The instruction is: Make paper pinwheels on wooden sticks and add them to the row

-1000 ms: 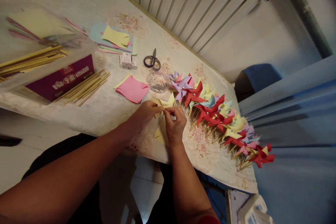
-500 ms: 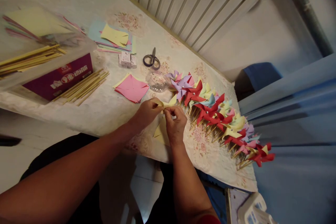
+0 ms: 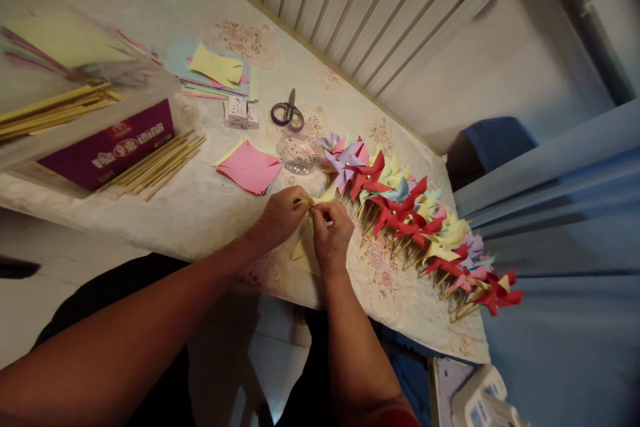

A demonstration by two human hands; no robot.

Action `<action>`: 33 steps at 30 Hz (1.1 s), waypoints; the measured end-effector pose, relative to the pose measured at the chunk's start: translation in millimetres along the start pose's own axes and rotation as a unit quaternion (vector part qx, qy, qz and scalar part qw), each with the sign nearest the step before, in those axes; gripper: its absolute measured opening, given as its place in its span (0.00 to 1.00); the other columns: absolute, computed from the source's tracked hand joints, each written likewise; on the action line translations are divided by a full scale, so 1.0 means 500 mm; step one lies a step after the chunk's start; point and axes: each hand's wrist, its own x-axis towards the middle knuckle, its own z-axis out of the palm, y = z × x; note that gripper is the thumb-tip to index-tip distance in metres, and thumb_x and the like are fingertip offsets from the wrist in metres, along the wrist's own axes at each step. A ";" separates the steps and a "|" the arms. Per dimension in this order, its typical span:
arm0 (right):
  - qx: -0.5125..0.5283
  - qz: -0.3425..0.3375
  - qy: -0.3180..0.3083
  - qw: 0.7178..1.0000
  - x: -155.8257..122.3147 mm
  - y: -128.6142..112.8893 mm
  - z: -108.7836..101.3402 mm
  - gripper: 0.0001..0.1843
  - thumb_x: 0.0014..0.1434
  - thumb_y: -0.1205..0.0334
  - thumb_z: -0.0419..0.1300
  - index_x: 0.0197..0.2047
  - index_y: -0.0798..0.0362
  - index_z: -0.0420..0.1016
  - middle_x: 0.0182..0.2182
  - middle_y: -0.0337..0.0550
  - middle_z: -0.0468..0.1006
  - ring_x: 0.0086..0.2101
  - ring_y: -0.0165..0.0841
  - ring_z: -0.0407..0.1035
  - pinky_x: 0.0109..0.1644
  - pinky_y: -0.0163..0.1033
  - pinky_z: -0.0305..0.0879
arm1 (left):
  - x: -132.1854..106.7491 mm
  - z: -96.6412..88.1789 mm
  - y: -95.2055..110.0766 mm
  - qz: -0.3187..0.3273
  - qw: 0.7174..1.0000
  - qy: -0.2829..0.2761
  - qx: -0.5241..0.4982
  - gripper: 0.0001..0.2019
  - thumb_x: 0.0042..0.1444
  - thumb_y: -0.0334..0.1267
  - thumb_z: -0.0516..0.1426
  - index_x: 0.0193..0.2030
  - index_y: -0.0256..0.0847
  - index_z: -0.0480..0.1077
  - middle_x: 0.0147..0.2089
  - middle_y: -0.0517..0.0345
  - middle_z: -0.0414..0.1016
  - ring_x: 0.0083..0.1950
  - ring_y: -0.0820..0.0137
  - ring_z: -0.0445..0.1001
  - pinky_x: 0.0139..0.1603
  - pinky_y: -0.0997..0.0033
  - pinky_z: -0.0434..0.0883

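My left hand (image 3: 281,213) and my right hand (image 3: 331,235) meet over the near edge of the table (image 3: 200,207). Both pinch a piece of yellow paper (image 3: 304,248) that is folded up between the fingertips; one flap sticks out toward the far side and another hangs below my right hand. Just right of my hands lies a long row of finished paper pinwheels (image 3: 415,220) in red, yellow, purple, blue and pink, on wooden sticks.
A pink paper square (image 3: 250,168) lies left of my hands, with a clear bag of pins (image 3: 299,156), scissors (image 3: 287,113) and small boxes (image 3: 239,112) behind it. Wooden sticks (image 3: 157,165), a purple box (image 3: 107,147) and stacked coloured paper (image 3: 213,70) sit at left. A radiator (image 3: 360,7) runs behind.
My fingers have pressed the yellow paper's flaps closer together; the raised loop in my left hand is flatter. The view has shifted slightly. Nothing else on the table has moved.
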 end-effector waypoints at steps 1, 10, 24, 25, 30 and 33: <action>0.000 0.001 0.001 1.000 -0.001 0.001 0.001 0.10 0.63 0.64 0.58 0.28 0.51 0.71 0.26 0.37 0.72 0.31 0.32 0.66 0.39 0.38 0.61 | 0.000 0.000 0.000 0.000 1.000 0.000 0.001 0.06 0.52 0.33 0.52 0.25 0.40 0.65 0.24 0.63 0.65 0.28 0.72 0.64 0.31 0.71 0.61; -0.031 -0.034 -0.014 0.999 0.001 0.003 0.002 0.11 0.64 0.63 0.57 0.28 0.50 0.72 0.27 0.39 0.74 0.33 0.33 0.66 0.42 0.40 0.61 | 0.002 0.002 -0.011 0.003 1.000 -0.010 0.007 0.06 0.52 0.34 0.51 0.25 0.40 0.64 0.27 0.61 0.68 0.31 0.71 0.66 0.34 0.69 0.63; 0.005 0.025 -0.018 0.999 -0.002 0.004 0.011 0.10 0.61 0.64 0.58 0.27 0.51 0.72 0.27 0.39 0.74 0.33 0.33 0.67 0.42 0.39 0.62 | 0.001 0.005 -0.024 -0.001 0.999 -0.012 0.031 0.06 0.52 0.32 0.52 0.26 0.40 0.65 0.28 0.59 0.70 0.32 0.70 0.67 0.36 0.69 0.65; 0.024 0.049 -0.015 0.998 -0.003 0.005 0.013 0.10 0.61 0.64 0.58 0.27 0.52 0.72 0.26 0.38 0.73 0.31 0.32 0.67 0.40 0.38 0.62 | 0.001 0.005 -0.025 -0.004 0.999 -0.012 0.031 0.06 0.52 0.32 0.52 0.26 0.40 0.64 0.28 0.60 0.70 0.32 0.70 0.67 0.36 0.70 0.65; 0.053 0.110 -0.010 0.992 -0.005 0.006 0.019 0.09 0.59 0.62 0.60 0.27 0.52 0.73 0.25 0.36 0.72 0.28 0.31 0.65 0.36 0.37 0.61 | 0.001 0.006 -0.030 -0.006 0.999 -0.014 0.031 0.06 0.53 0.32 0.51 0.25 0.40 0.64 0.28 0.59 0.69 0.32 0.70 0.67 0.36 0.70 0.64; 0.008 0.034 -0.018 0.999 -0.004 0.008 0.016 0.10 0.61 0.62 0.58 0.27 0.51 0.72 0.27 0.38 0.73 0.32 0.33 0.66 0.41 0.39 0.61 | 0.001 0.006 -0.031 -0.001 0.999 -0.016 0.027 0.07 0.53 0.32 0.51 0.25 0.40 0.64 0.27 0.60 0.68 0.32 0.70 0.67 0.36 0.70 0.64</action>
